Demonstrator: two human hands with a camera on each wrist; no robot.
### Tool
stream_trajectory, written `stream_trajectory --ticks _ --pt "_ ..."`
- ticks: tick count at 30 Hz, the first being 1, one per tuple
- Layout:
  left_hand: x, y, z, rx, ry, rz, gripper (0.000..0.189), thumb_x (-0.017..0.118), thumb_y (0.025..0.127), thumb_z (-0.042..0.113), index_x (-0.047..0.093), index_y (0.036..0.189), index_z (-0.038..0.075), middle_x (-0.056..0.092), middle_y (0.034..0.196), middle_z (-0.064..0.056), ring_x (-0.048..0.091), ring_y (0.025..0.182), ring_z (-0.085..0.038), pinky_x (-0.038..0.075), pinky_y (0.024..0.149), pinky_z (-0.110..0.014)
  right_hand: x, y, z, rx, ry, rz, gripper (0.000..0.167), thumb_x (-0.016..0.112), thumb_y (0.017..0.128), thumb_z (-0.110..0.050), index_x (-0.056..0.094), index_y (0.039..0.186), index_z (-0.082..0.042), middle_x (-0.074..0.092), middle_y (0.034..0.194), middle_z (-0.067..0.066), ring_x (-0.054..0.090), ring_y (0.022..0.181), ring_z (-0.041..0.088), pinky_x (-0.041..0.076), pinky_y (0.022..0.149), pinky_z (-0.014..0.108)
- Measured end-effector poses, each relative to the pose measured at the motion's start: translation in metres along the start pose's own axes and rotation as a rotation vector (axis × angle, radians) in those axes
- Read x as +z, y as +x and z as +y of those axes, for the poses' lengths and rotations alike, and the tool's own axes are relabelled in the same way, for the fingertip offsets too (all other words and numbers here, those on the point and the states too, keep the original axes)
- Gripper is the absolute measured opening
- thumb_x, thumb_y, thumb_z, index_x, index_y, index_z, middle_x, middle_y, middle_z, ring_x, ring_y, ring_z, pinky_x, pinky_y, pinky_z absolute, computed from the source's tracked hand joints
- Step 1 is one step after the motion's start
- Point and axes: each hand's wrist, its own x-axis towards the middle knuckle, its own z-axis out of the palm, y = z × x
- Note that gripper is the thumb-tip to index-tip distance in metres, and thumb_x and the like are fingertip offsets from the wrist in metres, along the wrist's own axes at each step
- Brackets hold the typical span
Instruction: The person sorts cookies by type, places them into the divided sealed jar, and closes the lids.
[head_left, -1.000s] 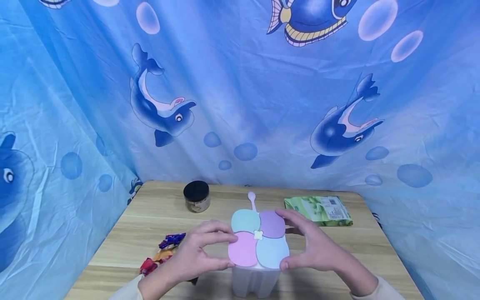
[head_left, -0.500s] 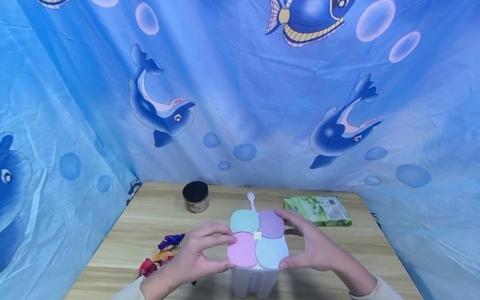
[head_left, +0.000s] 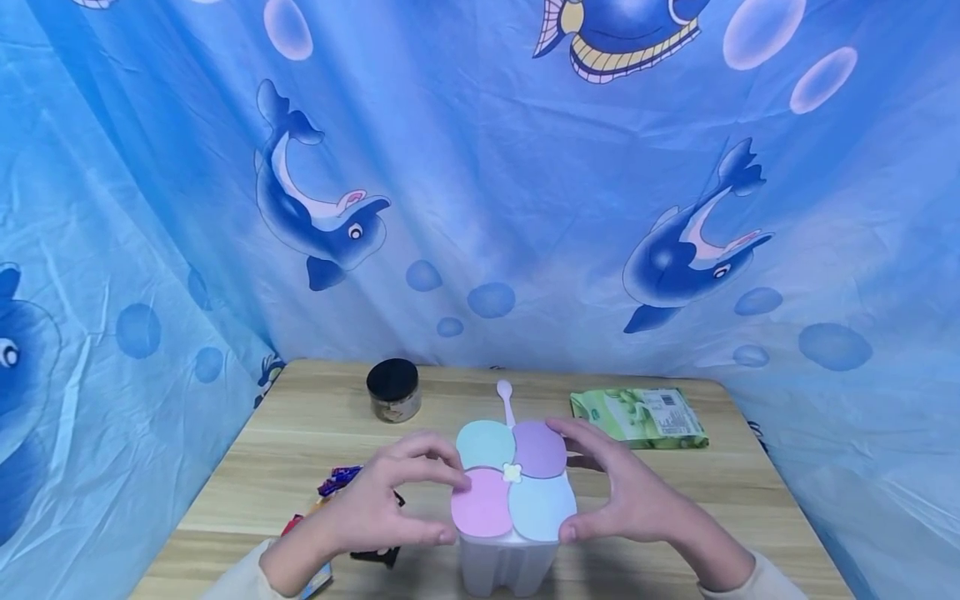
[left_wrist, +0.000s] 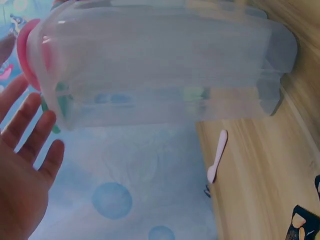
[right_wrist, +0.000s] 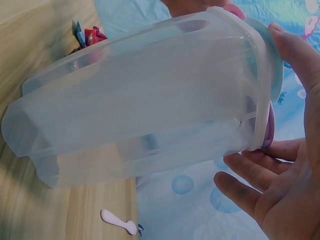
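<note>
A tall translucent storage container (head_left: 506,568) stands upright on the table, topped by a lid of four petals: mint, purple, pink (head_left: 482,503) and pale blue (head_left: 543,508). My left hand (head_left: 378,504) is at its left side, the index fingertip at the pink petal and the thumb apart from the container. In the left wrist view the fingers of that hand are loosely extended by the lid. My right hand (head_left: 633,492) spans the lid's right side, thumb at the pale blue petal and fingers at the purple one. The ribbed container body (right_wrist: 145,100) fills the right wrist view.
Behind the container lies a pale pink spoon (head_left: 507,404). A black-lidded jar (head_left: 393,392) stands back left, and a green packet (head_left: 641,417) lies back right. Several wrapped snacks (head_left: 339,480) are partly hidden behind the left arm. A blue printed curtain (head_left: 480,183) surrounds the table.
My left thumb has moved off the lid's corner to the left, widening that hand. The right hand keeps its hold. The lid looks shifted very slightly left.
</note>
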Motion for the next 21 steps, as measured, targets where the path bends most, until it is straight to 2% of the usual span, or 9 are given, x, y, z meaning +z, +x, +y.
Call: stream_trajectory --ticks 2,4,12,18,21 --pt "-0.002 -0.001 0.001 -0.018 -0.011 -0.033 0.042 0.088 0.083 0.018 0.073 0.122 0.019 0.063 0.123 0.000 0.059 0.114 -0.017 0.053 0.094 -0.032 0.000 0.000 -0.001 0.010 0.006 0.000 0.102 0.090 0.077 -0.030 0.033 0.160 -0.020 0.044 0.156 0.004 0.054 0.135 0.020 0.051 0.107 0.037" --pt "-0.003 0.000 0.002 -0.016 -0.017 -0.040 0.040 0.086 0.084 0.016 0.073 0.122 0.019 0.064 0.122 0.000 0.060 0.113 -0.016 0.053 0.094 -0.032 0.000 -0.001 -0.001 0.019 0.008 0.002 0.102 0.090 0.077 -0.030 0.032 0.160 -0.021 0.043 0.157 0.004 0.053 0.136 0.020 0.051 0.106 0.039" --pt "-0.008 0.013 0.006 -0.037 -0.030 0.032 0.026 0.080 0.089 0.007 0.077 0.113 0.018 0.071 0.115 0.001 0.067 0.108 -0.015 0.057 0.092 -0.031 0.000 -0.001 -0.004 0.038 -0.031 0.001 0.103 0.090 0.078 -0.032 0.031 0.161 -0.022 0.043 0.156 0.004 0.054 0.135 0.020 0.051 0.106 0.042" --pt "-0.010 0.030 0.006 -0.004 -0.043 0.036 0.023 0.077 0.090 0.003 0.078 0.109 0.014 0.074 0.109 0.000 0.069 0.102 -0.016 0.058 0.089 -0.032 -0.003 -0.001 -0.007 0.067 -0.074 -0.008 0.104 0.091 0.077 -0.034 0.031 0.161 -0.024 0.043 0.159 0.002 0.055 0.135 0.020 0.052 0.105 0.042" --pt "-0.010 0.037 0.007 -0.009 -0.059 0.030 0.020 0.076 0.091 0.003 0.078 0.108 0.013 0.074 0.106 0.000 0.070 0.100 -0.015 0.058 0.088 -0.032 -0.005 0.000 -0.009 0.063 -0.090 -0.013 0.105 0.091 0.077 -0.037 0.031 0.161 -0.025 0.043 0.159 0.001 0.054 0.136 0.019 0.052 0.105 0.041"
